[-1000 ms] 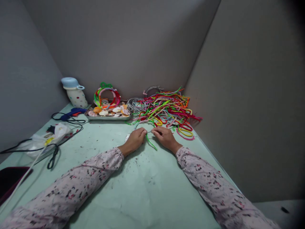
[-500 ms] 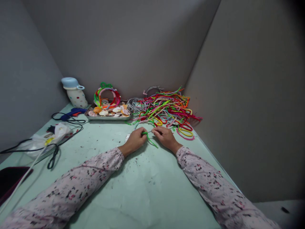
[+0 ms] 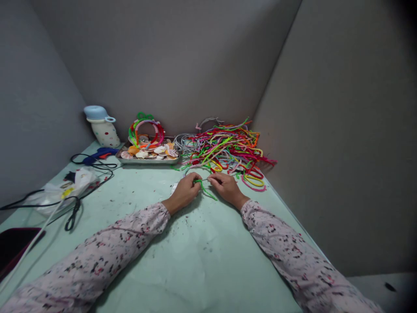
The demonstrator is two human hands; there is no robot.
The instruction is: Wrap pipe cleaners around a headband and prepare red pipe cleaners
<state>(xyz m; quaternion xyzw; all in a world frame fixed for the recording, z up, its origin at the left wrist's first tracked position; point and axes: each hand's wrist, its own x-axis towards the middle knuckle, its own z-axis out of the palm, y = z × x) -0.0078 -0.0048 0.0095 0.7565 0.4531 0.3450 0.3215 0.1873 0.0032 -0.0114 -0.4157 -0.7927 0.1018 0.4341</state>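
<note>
Pinching a green fuzzy strand (image 3: 209, 194), our left hand (image 3: 186, 190) has its fingers pressed together; those of our right hand (image 3: 227, 187) nip a thin grey wire (image 3: 204, 179) that spans the gap. Location: low above the desk (image 3: 202, 269), near the heap of coloured strands (image 3: 228, 148). Handling, as we judge it: strand light, soft-napped, bendable, not fragile; wire springier and slicker. Best hold: fingertips close to where strand meets wire, leaving the loose green tail free. Hidden from us: the exact wrap inside our left fingers.

Pale pink sleeves (image 3: 107, 252) with dark floral specks, gathered cuffs (image 3: 162, 212).
</note>
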